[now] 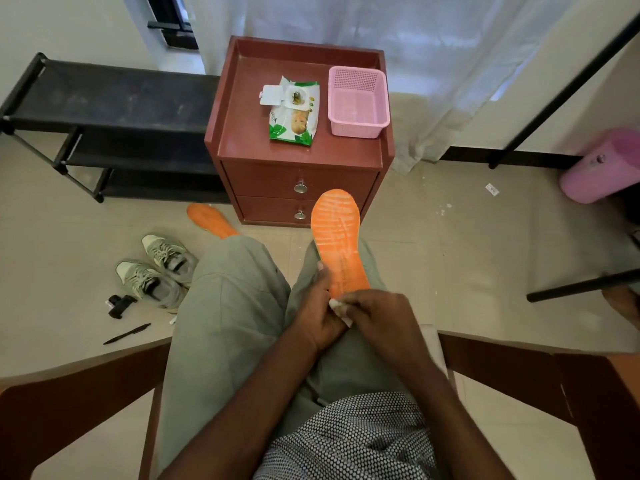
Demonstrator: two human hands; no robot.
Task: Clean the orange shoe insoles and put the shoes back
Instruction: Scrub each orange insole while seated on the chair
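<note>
On the seated person's lap, an orange insole (337, 242) stands tilted away from the body, its toe end up in front of the red-brown bedside cabinet (298, 157) and its heel end hidden behind the two hands. The left hand (317, 311) grips the insole's lower left edge, thumb lying up along the rim. The right hand (375, 318) is curled round a small white wipe (341, 311), pinching it against the heel; only a crumpled corner of the wipe shows between the fingers. A second orange insole (211, 220) lies on the floor left of the cabinet, its near end cut off by the left knee. Two grey-green shoes (156, 271) sit side by side on the floor beside that knee, partly covered by the trouser leg. On the cabinet top lie an open wipes packet (294, 112) and a pink basket (356, 100); what the basket holds is hard to make out. A black pen (127, 333) lies on the floor.
</note>
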